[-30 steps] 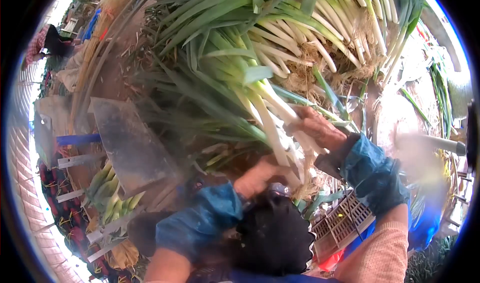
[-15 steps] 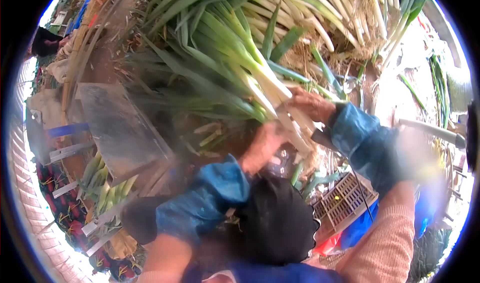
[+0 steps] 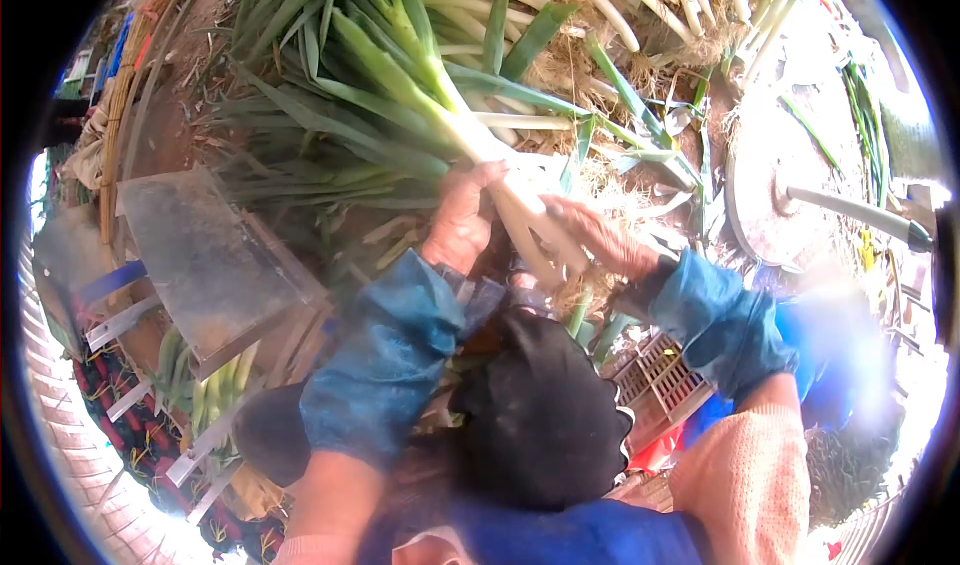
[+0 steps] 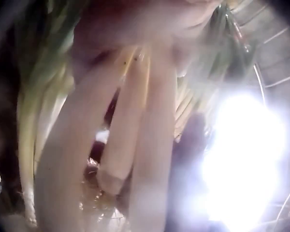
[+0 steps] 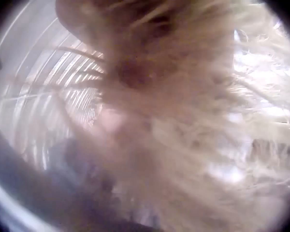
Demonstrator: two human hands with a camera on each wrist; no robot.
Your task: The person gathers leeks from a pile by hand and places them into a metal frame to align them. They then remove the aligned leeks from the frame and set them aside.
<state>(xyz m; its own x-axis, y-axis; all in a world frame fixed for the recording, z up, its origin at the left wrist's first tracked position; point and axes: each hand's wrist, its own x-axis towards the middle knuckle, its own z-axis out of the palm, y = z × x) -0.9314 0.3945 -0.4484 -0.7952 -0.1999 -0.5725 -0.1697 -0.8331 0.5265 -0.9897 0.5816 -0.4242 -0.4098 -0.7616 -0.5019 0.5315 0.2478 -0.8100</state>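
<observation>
A bunch of thick leeks [image 3: 470,135] slants down toward me, green leaves up and white ends nearest. My left hand [image 3: 462,220] grips it around the upper white part. In the left wrist view the pale stalks [image 4: 152,145] hang below that hand, parted by a gap. Against the right side of the white ends lies my right hand [image 3: 605,237], its thumb hidden; whether it grips them I cannot tell. Blurred roots [image 5: 183,121] fill most of the right wrist view.
More leeks [image 3: 690,5] with roots are heaped at the back. At left stands a grey metal sheet [image 3: 210,255], and at right a round white scale pan [image 3: 755,180]. A plastic crate [image 3: 655,385] sits low right. A dark rounded cap-like shape [image 3: 540,405] fills the lower middle.
My left hand has moved up and to the left from the stalks' lower ends to the upper white part. My right hand has slid lower along the white ends, and the view has shifted.
</observation>
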